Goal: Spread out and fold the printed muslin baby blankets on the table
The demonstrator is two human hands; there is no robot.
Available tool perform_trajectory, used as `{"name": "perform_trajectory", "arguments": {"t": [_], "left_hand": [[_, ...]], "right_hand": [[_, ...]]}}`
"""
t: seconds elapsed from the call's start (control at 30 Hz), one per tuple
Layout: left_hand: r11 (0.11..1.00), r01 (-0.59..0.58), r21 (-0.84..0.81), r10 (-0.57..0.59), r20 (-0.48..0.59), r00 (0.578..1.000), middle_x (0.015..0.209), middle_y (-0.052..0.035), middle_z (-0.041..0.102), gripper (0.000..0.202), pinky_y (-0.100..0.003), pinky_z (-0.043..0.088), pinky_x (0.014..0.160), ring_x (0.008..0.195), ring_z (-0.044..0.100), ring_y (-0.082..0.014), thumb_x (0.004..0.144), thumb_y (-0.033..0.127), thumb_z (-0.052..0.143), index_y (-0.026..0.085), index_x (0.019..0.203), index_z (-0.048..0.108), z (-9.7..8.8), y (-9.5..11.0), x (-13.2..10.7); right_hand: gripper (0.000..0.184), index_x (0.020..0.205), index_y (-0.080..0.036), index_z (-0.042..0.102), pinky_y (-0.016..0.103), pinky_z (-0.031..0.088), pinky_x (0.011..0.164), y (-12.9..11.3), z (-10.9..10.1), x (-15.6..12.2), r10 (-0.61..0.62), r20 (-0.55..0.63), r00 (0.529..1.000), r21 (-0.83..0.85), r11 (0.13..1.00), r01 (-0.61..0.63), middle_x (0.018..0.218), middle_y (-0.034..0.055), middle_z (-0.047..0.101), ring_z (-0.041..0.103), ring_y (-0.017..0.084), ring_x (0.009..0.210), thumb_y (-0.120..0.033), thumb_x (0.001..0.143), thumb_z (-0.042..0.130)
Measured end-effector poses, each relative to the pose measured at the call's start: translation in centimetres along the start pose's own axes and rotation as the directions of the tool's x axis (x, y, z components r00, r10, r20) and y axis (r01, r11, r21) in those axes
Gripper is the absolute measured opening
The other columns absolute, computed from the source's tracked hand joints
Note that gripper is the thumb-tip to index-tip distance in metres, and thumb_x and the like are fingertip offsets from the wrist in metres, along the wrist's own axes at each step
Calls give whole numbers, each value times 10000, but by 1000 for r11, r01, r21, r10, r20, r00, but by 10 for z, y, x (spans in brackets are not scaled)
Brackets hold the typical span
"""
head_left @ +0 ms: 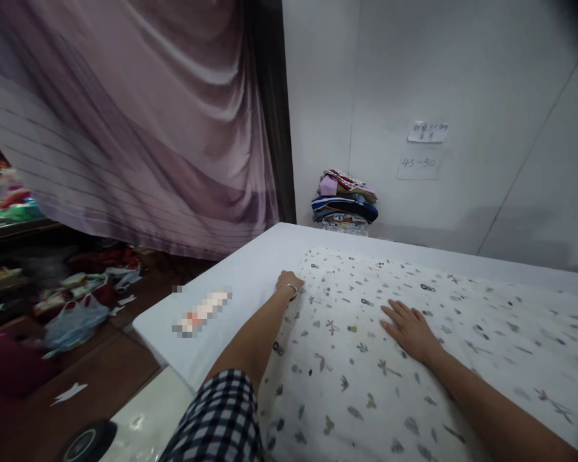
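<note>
A white cloth printed with small leaves, trees and figures lies spread over the white table. My left hand, with a bracelet at the wrist, reaches forward to the cloth's left edge. Its fingers are curled closed there and pinch that edge. My right hand rests on the middle of the cloth, palm down with the fingers spread. Some small folds and ripples run across the cloth, and its near side drops toward me.
A stack of folded fabrics stands beyond the table by the wall. A mauve curtain hangs at left. Plastic bags and scraps lie on the floor. Two paper notes are on the wall. A blurred-out item lies on the table's left.
</note>
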State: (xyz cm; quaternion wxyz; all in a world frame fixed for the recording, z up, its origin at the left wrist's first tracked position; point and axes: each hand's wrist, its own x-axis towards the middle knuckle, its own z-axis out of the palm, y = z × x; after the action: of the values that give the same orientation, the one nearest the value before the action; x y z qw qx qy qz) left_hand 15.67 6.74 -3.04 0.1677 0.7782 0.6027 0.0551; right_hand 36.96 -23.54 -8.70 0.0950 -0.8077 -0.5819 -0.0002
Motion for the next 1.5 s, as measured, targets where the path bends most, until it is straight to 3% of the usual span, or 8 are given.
{"name": "perform_trajectory", "arguments": {"t": [0.2,0.33,0.53,0.77,0.97,1.1,1.27,1.5], "left_hand": [[1000,23,-12,-23,-28,999,1123,-81,584,329,-382,497,825,986,584,-196,861,362,566,150,1113,563,-7,-7,4],[999,37,-11,-38,-46,998,1105,-78,593,328,-385,495,827,976,588,-192,870,368,550,153,1117,559,-4,-11,2],[1000,31,4,-30,-85,996,1120,-139,623,343,-343,471,830,1022,603,-219,882,347,502,130,1148,516,-3,-10,-3],[999,29,40,-27,-65,998,1126,-185,623,342,-311,470,774,1022,613,-245,818,227,521,132,1146,517,-3,-5,2],[998,9,61,-3,-85,996,1240,-169,552,406,-352,454,857,1123,536,-275,822,422,502,151,1108,598,2,17,18],[997,31,67,-24,-101,995,1248,-162,545,437,-362,442,890,1138,513,-283,810,471,509,155,1089,625,6,34,33],[997,35,73,-26,-126,992,1229,-163,556,418,-349,459,863,1115,526,-281,786,455,561,147,1058,640,10,44,48],[996,33,80,-15,-217,976,1186,-159,571,338,-315,464,842,1098,541,-247,854,335,491,133,1100,604,15,37,59]], "right_hand": [[605,1385,-280,401,513,227,1071,0,-8,8,14,117,993,64,998,-22,1484,50,281,219,275,1365,-603,898,244],[613,1401,-242,379,539,206,1073,-20,-22,7,61,136,989,23,998,-65,1482,76,276,194,285,1370,-575,899,270],[573,1400,-280,379,510,178,1103,-48,-21,-11,-92,98,991,32,996,89,1497,27,230,167,261,1379,-565,918,254],[577,1399,-323,369,512,190,1104,-39,-1,-15,-116,25,993,10,993,116,1504,6,213,183,285,1372,-603,914,230],[611,1429,-313,292,515,173,1108,-45,4,-17,-122,107,987,15,993,121,1511,7,154,152,276,1377,-620,911,190],[597,1422,-305,314,523,174,1104,-46,7,-18,-135,88,987,22,991,133,1509,15,166,154,266,1380,-606,918,204],[588,1412,-305,341,541,173,1098,-43,2,-16,-138,107,985,77,988,131,1503,27,197,171,277,1375,-602,914,244],[600,1417,-304,334,535,153,1109,-42,-9,-3,-107,88,990,102,990,98,1508,21,181,151,272,1380,-611,905,271]]}}
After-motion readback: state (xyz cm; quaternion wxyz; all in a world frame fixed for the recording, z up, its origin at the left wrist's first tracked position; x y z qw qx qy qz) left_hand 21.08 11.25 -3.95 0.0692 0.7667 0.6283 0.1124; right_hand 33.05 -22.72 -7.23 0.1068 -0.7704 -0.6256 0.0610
